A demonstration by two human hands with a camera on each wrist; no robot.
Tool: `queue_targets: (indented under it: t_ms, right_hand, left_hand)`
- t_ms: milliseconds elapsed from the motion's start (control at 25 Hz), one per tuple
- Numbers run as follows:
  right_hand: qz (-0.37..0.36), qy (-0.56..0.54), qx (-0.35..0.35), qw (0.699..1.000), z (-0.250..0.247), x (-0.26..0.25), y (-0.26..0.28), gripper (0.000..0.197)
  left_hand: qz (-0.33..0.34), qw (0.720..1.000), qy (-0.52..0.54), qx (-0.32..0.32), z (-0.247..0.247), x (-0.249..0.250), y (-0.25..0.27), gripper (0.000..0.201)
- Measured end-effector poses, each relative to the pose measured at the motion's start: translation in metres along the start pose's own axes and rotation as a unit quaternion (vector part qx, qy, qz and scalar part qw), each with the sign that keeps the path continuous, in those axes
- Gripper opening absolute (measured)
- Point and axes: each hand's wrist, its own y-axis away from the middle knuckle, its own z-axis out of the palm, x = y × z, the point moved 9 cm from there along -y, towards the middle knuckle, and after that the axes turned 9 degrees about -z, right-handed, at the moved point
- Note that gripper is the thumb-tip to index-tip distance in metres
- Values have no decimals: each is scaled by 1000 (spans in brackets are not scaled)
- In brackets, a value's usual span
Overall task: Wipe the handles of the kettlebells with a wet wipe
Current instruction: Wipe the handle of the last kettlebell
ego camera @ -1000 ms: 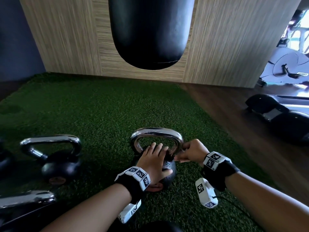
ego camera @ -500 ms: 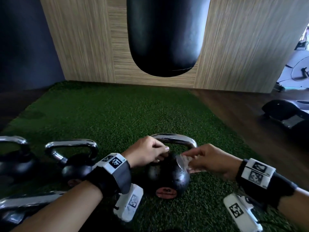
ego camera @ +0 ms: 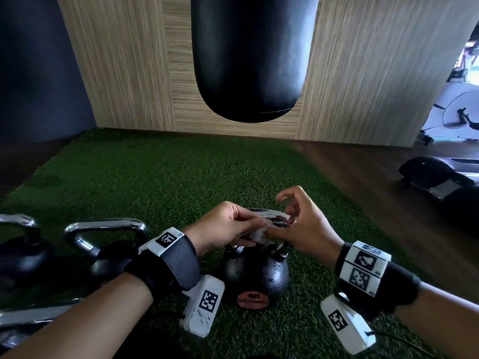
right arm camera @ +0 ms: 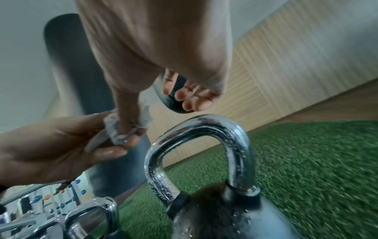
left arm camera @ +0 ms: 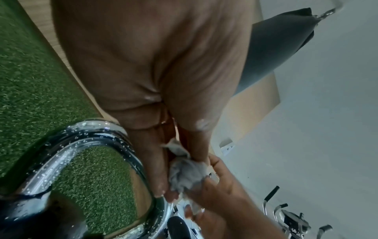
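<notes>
A black kettlebell [ego camera: 269,274] with a wet chrome handle [ego camera: 272,215] stands on green turf [ego camera: 166,182]. Just above the handle, both hands meet on a crumpled grey wet wipe [ego camera: 260,233]. My left hand [ego camera: 248,229] pinches the wipe [left arm camera: 185,171] from the left. My right hand [ego camera: 280,230] pinches it from the right with its thumb pressed into the wad [right arm camera: 120,131], its other fingers [right arm camera: 188,97] raised and loosely curled. Water drops cover the handle [right arm camera: 206,127]. Neither hand touches the handle [left arm camera: 85,140].
More chrome-handled kettlebells stand at the left [ego camera: 108,244], the far left [ego camera: 18,255] and the lower left [ego camera: 26,320]. A black punching bag [ego camera: 254,60] hangs ahead before a wood-panel wall [ego camera: 116,60]. A treadmill [ego camera: 440,182] and an exercise bike [ego camera: 456,112] stand right.
The left hand has left the kettlebell's body and handle. The right hand brought the wipe from the handle's right end; both hands now hold it above the handle.
</notes>
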Motion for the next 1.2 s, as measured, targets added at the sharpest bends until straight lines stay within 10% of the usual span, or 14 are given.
queue_targets:
  t_ms: [200, 320, 560, 1200]
  right_hand:
    - [88, -99, 11, 991, -6, 55, 21, 113]
    - [202, -163, 42, 965, 16, 108, 38, 94]
    - [239, -132, 14, 962, 64, 158, 55, 34]
    - [179, -134, 3, 975, 67, 167, 52, 25]
  left_hand:
    - [108, 975, -57, 187, -31, 18, 3, 15]
    - [182, 899, -194, 348, -32, 30, 13, 19]
    - [238, 805, -449, 307, 24, 45, -4, 22]
    - [48, 881, -271, 385, -77, -25, 19, 23]
